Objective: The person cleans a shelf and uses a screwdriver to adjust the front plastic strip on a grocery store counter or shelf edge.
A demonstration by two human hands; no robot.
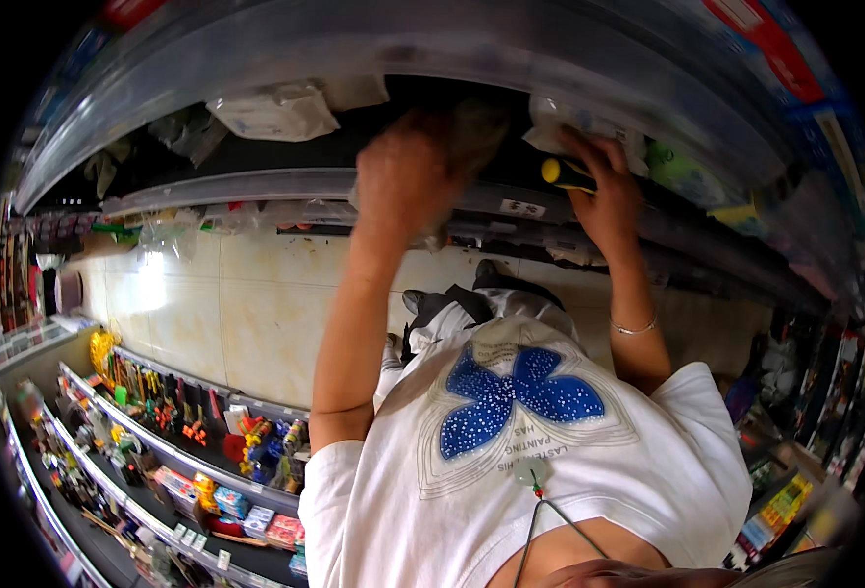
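Note:
My left hand (405,181) reaches over the front of a shelf, smeared by motion. It seems closed on a limp greyish cloth (478,135), which shows blurred beside the fingers. My right hand (604,191), further right at the same shelf, grips a tool with a yellow-and-black handle (567,174); its working end cannot be made out. Just behind the right fingers lies a white plastic-wrapped packet (550,113). To the left on the dark shelf board sit more white packets (280,111) and a clear bag (189,132).
A clear shelf lip (246,188) with a small label (522,207) runs below my hands. At right is a green packet (682,169). Behind me, lower left, stand tiered shelves (182,446) of small goods. Pale tiles (266,304) cover the floor.

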